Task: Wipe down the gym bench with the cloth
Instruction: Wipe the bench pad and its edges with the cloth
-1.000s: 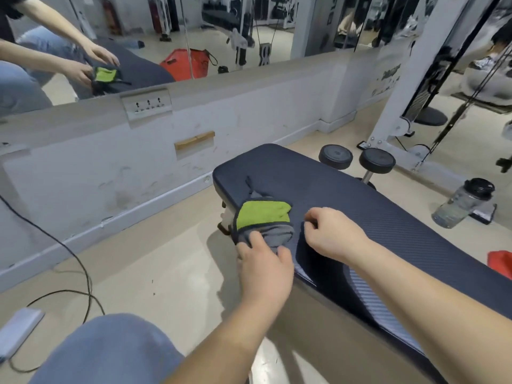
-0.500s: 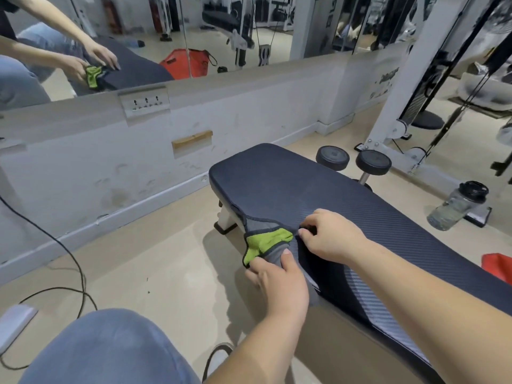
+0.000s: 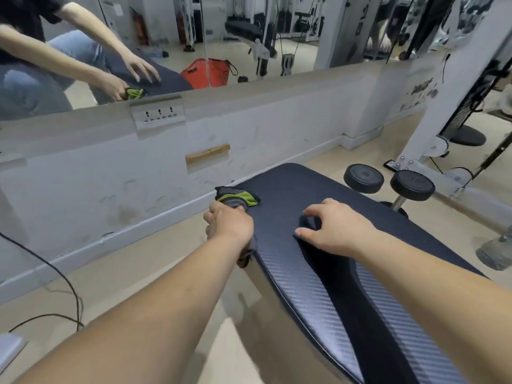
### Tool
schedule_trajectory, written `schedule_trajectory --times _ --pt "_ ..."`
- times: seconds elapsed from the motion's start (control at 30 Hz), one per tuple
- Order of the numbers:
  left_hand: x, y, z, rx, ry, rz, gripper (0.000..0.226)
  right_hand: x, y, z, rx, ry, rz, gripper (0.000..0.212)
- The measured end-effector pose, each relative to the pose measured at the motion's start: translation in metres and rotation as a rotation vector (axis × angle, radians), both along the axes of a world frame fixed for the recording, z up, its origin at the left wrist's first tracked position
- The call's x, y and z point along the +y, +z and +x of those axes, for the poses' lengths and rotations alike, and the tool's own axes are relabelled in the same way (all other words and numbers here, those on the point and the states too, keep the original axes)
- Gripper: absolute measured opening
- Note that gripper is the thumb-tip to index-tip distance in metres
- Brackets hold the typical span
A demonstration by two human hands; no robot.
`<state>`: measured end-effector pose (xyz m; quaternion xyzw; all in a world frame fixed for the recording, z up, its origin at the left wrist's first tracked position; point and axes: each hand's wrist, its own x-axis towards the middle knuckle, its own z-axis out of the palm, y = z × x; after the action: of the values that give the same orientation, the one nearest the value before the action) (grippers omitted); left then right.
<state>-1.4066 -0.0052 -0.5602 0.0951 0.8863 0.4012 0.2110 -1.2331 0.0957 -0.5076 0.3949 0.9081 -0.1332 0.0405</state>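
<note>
A dark blue padded gym bench (image 3: pixel 299 245) runs from the centre to the lower right. A grey and lime-green cloth (image 3: pixel 238 198) lies bunched at the bench's left edge near its far end. My left hand (image 3: pixel 228 221) is shut on the cloth, pressing it against that edge. My right hand (image 3: pixel 332 230) rests on the bench top with fingers spread, touching the pad and holding nothing. Part of the cloth hangs below my left wrist.
A low white wall (image 3: pixel 110 173) with a socket plate (image 3: pixel 158 116) and a mirror above faces me. Two black roller pads (image 3: pixel 388 180) stand past the bench's far end. A cable machine frame (image 3: pixel 432 128) stands right, a water bottle (image 3: pixel 496 250) on the floor, a black cable (image 3: pixel 55 273) left.
My left hand has slid the cloth forward along the bench's left edge toward the far end. My right hand has opened and moved farther onto the pad.
</note>
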Motion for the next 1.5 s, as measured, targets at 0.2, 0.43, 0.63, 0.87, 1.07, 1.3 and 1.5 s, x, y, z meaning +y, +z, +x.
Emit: schedule_trajectory --times 0.2,0.43,0.63,0.87,1.07,1.3,1.5 --pt "0.034 0.006 -0.073 0.316 -0.403 -0.182 0.039 0.031 -0.009 -0.008 0.042 0.012 -0.015 0.043" --pt "0.115 0.017 -0.098 0.306 -0.718 -0.233 0.041 0.081 -0.001 0.003 0.238 -0.078 -0.025 0.03" --pt "0.191 0.023 -0.063 0.349 -0.804 -0.226 0.04 0.106 -0.016 0.059 -0.003 -0.272 0.225 0.045" --pt "0.243 0.04 0.038 0.406 -1.159 -0.379 0.054 0.125 -0.011 0.13 0.108 -0.372 0.071 0.03" --pt "0.245 0.043 0.125 0.418 -1.37 -0.36 0.042 0.12 -0.016 0.196 0.129 -0.507 0.063 0.028" --pt "0.215 0.05 0.246 0.569 -1.627 -0.276 0.014 0.071 0.0 0.274 0.107 -0.574 -0.038 0.024" --pt "0.175 0.051 0.378 0.649 -1.82 -0.27 0.031 0.01 0.017 0.382 0.07 -0.737 0.046 0.024"
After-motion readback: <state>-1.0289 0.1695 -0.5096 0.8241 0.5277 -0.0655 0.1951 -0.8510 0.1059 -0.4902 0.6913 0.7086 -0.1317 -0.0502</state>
